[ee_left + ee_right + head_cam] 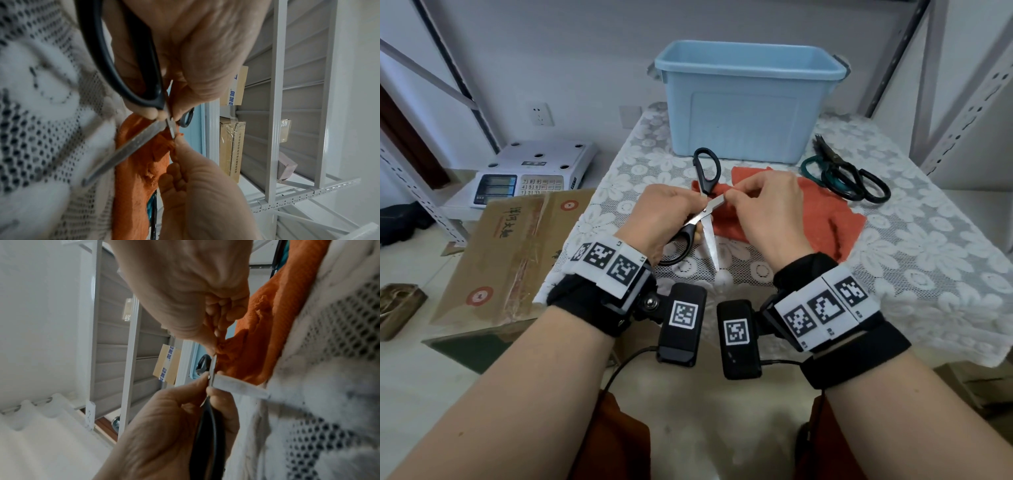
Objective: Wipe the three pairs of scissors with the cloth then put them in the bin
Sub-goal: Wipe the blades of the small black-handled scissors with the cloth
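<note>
Black-handled scissors (708,219) are spread wide open over the table's front middle. My left hand (681,212) grips them at the pivot and near handle (123,73). My right hand (739,198) pinches the orange cloth (811,212) around the end of one blade; the other blade (127,151) points toward me, bare. In the right wrist view the cloth (267,337) bunches at my fingertips against the blade (240,387). Two more pairs lie at the right: green-handled scissors (822,171) and black-handled scissors (869,186). The light blue bin (746,102) stands behind the cloth, its inside hidden.
A white lace tablecloth (911,260) covers the table. A weighing scale with a keypad (527,171) and a flattened cardboard box (513,253) lie to the left, below table level. Grey metal shelf uprights (962,113) rise at the right.
</note>
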